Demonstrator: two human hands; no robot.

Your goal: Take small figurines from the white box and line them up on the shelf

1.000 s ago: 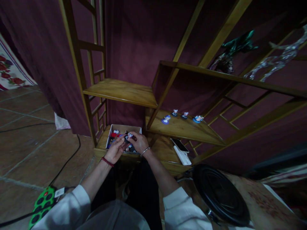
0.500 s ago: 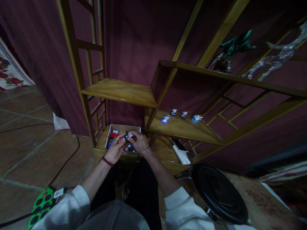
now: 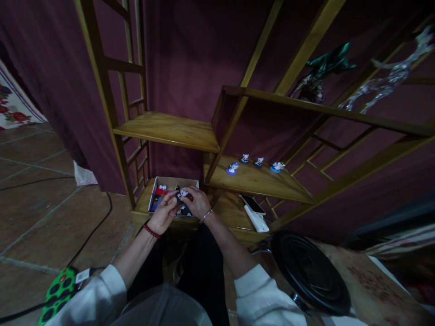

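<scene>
Between my two hands, above an open cardboard box (image 3: 194, 183), is a small figurine (image 3: 184, 193) with a pale head and a dark base. My left hand (image 3: 163, 213) is closed on its base side. The fingers of my right hand (image 3: 197, 202) pinch it from the right, near the head. Inside the box lie several more small figurines, one with red (image 3: 160, 191), partly hidden by my hands. On the shelf to the right stand a purple-haired figurine (image 3: 232, 169), two dark-based figurines (image 3: 244, 159) (image 3: 258, 162) and a blue-based one (image 3: 277, 167).
A phone (image 3: 253, 204) and a white object (image 3: 256, 219) lie on the bottom shelf (image 3: 227, 210). A bare wooden shelf (image 3: 166, 130) juts out above the box. Right of my arm is a round black stool seat (image 3: 311, 271). A green power strip (image 3: 57, 294) and cables lie on the floor.
The view has shifted slightly. The figurine has turned a little between my fingers, and both hands stay over the box.
</scene>
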